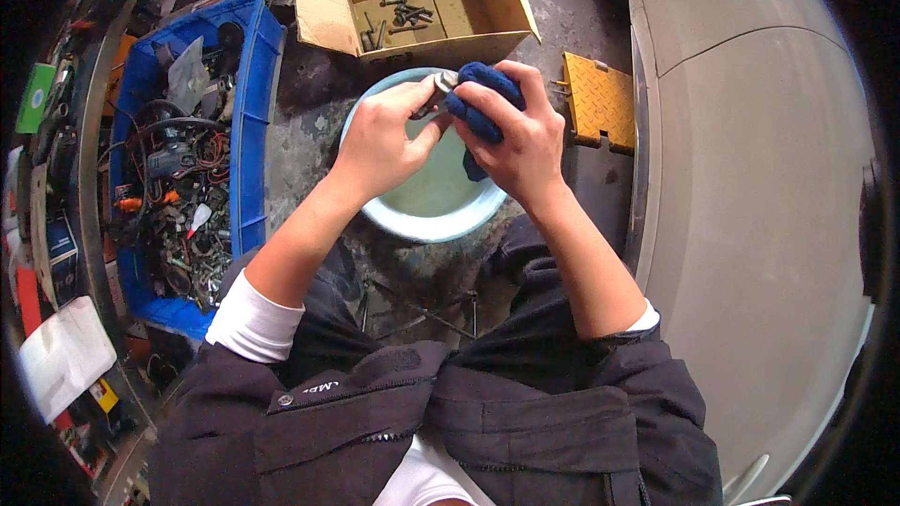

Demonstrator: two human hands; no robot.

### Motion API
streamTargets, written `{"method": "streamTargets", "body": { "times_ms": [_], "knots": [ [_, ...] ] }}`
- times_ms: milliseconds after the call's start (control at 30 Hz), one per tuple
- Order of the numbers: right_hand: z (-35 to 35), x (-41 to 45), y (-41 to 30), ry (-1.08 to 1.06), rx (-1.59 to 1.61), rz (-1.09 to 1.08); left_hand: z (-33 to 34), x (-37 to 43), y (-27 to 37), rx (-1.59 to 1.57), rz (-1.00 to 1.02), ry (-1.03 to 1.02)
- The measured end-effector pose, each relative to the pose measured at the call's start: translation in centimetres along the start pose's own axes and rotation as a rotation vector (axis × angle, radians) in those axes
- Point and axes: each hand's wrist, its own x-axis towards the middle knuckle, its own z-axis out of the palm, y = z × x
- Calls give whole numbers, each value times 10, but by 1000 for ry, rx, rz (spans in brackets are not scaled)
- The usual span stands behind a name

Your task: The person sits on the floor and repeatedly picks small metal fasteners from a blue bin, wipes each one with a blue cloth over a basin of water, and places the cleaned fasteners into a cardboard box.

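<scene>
Between the fingers and thumb of my left hand is a small metal part, its bright rounded end showing; the rest is covered by my fingers, so its exact kind is unclear. My right hand grips a bunched dark blue cloth, pressed close against the metal part. A loose end of the cloth hangs below my right fingers. Both hands are over a pale round basin that holds cloudy, greenish liquid. The basin stands on the floor in front of my knees.
Beyond the basin, an open cardboard box holds several dark bolts. To the left stands a blue plastic crate of mixed parts and wires, beside cluttered metal shelving. At right are a yellow tread-plate ramp and a car's body panel.
</scene>
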Motion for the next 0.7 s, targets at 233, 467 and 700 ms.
{"method": "streamTargets", "body": {
  "times_ms": [233,467,700],
  "knots": [
    [0,2,-3,-9,10,-18,-2,2,1,-14,-102,121],
    [0,2,3,-6,-30,40,-1,1,4,-168,-210,45],
    [-2,3,1,-10,-21,65,-3,2,2,-168,-173,36]
  ]
}}
